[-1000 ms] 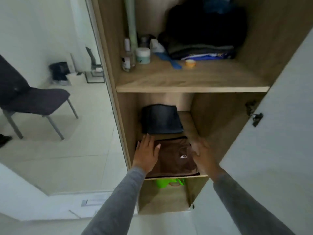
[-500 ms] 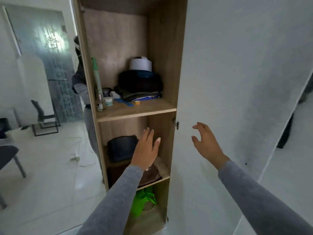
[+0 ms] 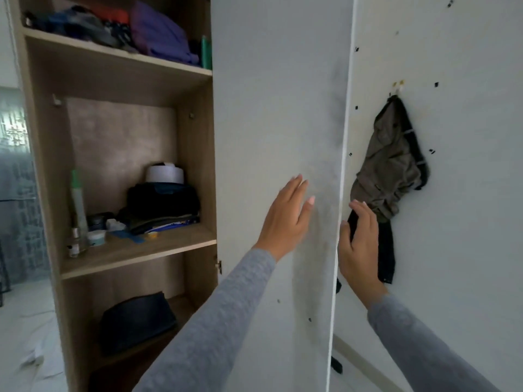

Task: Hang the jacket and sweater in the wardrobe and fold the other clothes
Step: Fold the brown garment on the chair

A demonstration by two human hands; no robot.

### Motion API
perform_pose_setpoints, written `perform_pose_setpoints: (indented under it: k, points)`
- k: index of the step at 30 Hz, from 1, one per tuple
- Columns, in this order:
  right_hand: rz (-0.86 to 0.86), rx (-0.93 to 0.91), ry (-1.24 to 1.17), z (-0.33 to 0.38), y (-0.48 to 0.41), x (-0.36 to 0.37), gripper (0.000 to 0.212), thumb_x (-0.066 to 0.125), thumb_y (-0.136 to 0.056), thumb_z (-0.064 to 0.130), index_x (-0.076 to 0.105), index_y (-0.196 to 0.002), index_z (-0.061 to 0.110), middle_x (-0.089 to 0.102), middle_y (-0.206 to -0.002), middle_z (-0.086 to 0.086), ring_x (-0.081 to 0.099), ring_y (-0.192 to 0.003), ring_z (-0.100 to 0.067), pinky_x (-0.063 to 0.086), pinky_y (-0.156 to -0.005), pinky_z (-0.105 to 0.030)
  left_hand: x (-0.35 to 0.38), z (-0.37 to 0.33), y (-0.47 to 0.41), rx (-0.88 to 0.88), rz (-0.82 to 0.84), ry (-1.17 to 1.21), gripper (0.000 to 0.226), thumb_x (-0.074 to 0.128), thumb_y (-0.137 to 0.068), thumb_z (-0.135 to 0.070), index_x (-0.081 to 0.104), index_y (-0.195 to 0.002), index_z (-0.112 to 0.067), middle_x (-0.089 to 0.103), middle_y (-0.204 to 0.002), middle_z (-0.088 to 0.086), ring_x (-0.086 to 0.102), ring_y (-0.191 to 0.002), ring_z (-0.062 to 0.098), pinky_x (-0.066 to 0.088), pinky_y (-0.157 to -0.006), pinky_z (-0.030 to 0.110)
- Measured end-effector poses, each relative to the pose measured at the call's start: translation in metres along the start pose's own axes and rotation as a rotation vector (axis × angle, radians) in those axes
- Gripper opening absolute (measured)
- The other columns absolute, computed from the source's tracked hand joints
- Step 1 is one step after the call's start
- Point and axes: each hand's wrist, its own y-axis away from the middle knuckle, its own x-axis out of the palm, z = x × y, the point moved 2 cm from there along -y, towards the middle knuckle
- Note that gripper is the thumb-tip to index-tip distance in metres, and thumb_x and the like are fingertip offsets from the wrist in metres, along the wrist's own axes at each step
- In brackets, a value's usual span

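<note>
The wooden wardrobe (image 3: 119, 80) stands open at the left, with its white door (image 3: 271, 108) swung out in the middle. My left hand (image 3: 288, 213) is raised with straight fingers in front of the door's face. My right hand (image 3: 362, 241) is just past the door's free edge, fingers spread and holding nothing. A folded dark garment (image 3: 135, 321) lies on the low shelf. Folded dark clothes (image 3: 164, 205) sit on the middle shelf. An olive and black garment (image 3: 393, 162) hangs from a wall hook beyond my right hand.
The top shelf holds a purple garment (image 3: 161, 35) and other crumpled clothes. A green bottle (image 3: 77, 205), a small jar (image 3: 96, 237) and a white roll (image 3: 165, 174) stand on the middle shelf. The white wall (image 3: 467, 193) is at the right.
Both hands left the folded brown garment on the low shelf and rose. My view swung up and right, and both hands now are at the door and its edge.
</note>
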Motion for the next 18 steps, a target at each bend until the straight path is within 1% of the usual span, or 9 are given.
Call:
perform_pose_setpoints:
  k: [2, 4, 6, 8, 10, 12, 14, 16, 18]
  points:
    - [0.097, 0.101, -0.042, -0.023, 0.002, -0.001, 0.042, 0.037, -0.099, 0.028, 0.041, -0.136, 0.008, 0.044, -0.136, -0.006, 0.039, -0.127, -0.013, 0.03, -0.108, -0.029, 0.019, -0.019, -0.02, 0.11, -0.015, -0.063, 0.046, 0.033, -0.102, -0.028, 0.036, -0.142, -0.007, 0.03, -0.152, 0.007, 0.021, -0.143, 0.016, 0.012, -0.118, 0.031]
    - [0.255, 0.202, -0.079, -0.046, 0.004, -0.002, 0.045, 0.036, -0.1, 0.039, 0.042, -0.136, 0.014, 0.047, -0.136, -0.002, 0.043, -0.126, -0.012, 0.033, -0.107, -0.029, 0.048, -0.035, -0.037, 0.215, 0.038, -0.15, 0.046, 0.031, -0.101, -0.027, 0.04, -0.14, -0.004, 0.034, -0.15, 0.009, 0.024, -0.142, 0.019, 0.01, -0.118, 0.033]
    - [0.396, 0.262, -0.147, -0.058, 0.008, 0.003, 0.038, 0.033, -0.098, 0.049, 0.051, -0.123, 0.027, 0.058, -0.119, 0.008, 0.053, -0.115, -0.007, 0.04, -0.096, -0.019, 0.076, -0.039, -0.046, 0.301, 0.103, -0.332, 0.048, 0.027, -0.099, -0.026, 0.045, -0.137, -0.002, 0.04, -0.147, 0.011, 0.03, -0.14, 0.022, 0.012, -0.116, 0.034]
    - [0.461, 0.327, -0.237, -0.06, 0.015, 0.013, 0.019, 0.034, -0.102, 0.032, 0.051, -0.107, 0.04, 0.059, -0.102, 0.021, 0.056, -0.098, 0.011, 0.039, -0.082, -0.006, 0.094, -0.03, -0.048, 0.344, 0.124, -0.611, 0.05, 0.023, -0.096, -0.021, 0.049, -0.134, -0.004, 0.044, -0.144, 0.01, 0.035, -0.138, 0.021, 0.015, -0.115, 0.035]
    - [0.396, 0.362, -0.29, -0.06, 0.024, 0.02, 0.022, 0.034, -0.102, 0.025, 0.053, -0.1, 0.035, 0.062, -0.089, 0.016, 0.056, -0.077, 0.013, 0.039, -0.07, -0.007, 0.1, -0.018, -0.046, 0.377, 0.115, -0.848, 0.055, 0.02, -0.09, -0.013, 0.046, -0.137, -0.004, 0.038, -0.148, 0.008, 0.03, -0.14, 0.018, 0.012, -0.116, 0.035]
    - [0.324, 0.356, -0.318, -0.061, 0.029, 0.021, 0.021, 0.036, -0.102, 0.024, 0.054, -0.091, 0.026, 0.057, -0.07, 0.003, 0.047, -0.056, 0.001, 0.036, -0.056, -0.014, 0.098, -0.015, -0.043, 0.384, 0.088, -0.905, 0.055, 0.024, -0.088, -0.008, 0.04, -0.14, -0.001, 0.031, -0.152, 0.009, 0.024, -0.142, 0.018, 0.01, -0.118, 0.034]
    - [0.289, 0.289, -0.338, -0.06, 0.035, 0.022, 0.02, 0.04, -0.1, 0.023, 0.055, -0.087, 0.023, 0.048, -0.057, 0.002, 0.04, -0.048, -0.004, 0.031, -0.048, -0.018, 0.089, -0.017, -0.038, 0.372, 0.025, -0.897, 0.055, 0.034, -0.09, -0.009, 0.031, -0.144, 0.001, 0.024, -0.155, 0.009, 0.018, -0.144, 0.018, 0.008, -0.118, 0.033]
    - [0.261, 0.188, -0.385, -0.057, 0.04, 0.025, 0.02, 0.044, -0.099, 0.03, 0.061, -0.094, 0.021, 0.046, -0.051, 0.009, 0.041, -0.044, -0.004, 0.03, -0.046, -0.015, 0.074, -0.019, -0.028, 0.345, -0.037, -0.9, 0.059, 0.037, -0.093, -0.014, 0.021, -0.147, 0.001, 0.014, -0.157, 0.009, 0.01, -0.146, 0.018, 0.007, -0.119, 0.033]
    - [0.247, 0.089, -0.435, -0.05, 0.048, 0.03, 0.036, 0.042, -0.095, 0.039, 0.066, -0.109, 0.015, 0.052, -0.056, 0.016, 0.049, -0.049, -0.002, 0.034, -0.05, -0.009, 0.055, -0.02, -0.017, 0.317, -0.056, -0.883, 0.061, 0.037, -0.094, -0.018, 0.014, -0.148, -0.001, 0.005, -0.157, 0.009, 0.004, -0.146, 0.018, 0.008, -0.119, 0.034]
